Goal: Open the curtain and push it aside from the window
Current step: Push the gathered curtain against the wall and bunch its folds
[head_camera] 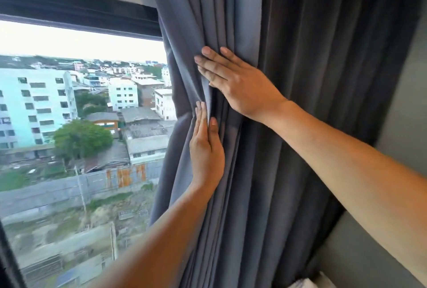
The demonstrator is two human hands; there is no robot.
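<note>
The grey-blue curtain (295, 61) hangs bunched in thick vertical folds at the right side of the window (80, 126), whose glass is uncovered from the left up to the curtain's edge. My right hand (238, 82) lies flat on the gathered folds at mid-height, fingers straight and slightly apart, palm against the fabric. Just below it, my left hand (205, 146) points upward along the curtain's leading edge, with one fold of fabric caught between its thumb and straight fingers. Both forearms reach in from the bottom and the right.
A dark window frame (80, 17) runs across the top and down the left side. Buildings, trees and a road show through the glass. A grey wall (406, 107) stands right of the curtain, with a ledge and something white (307, 283) at the bottom right.
</note>
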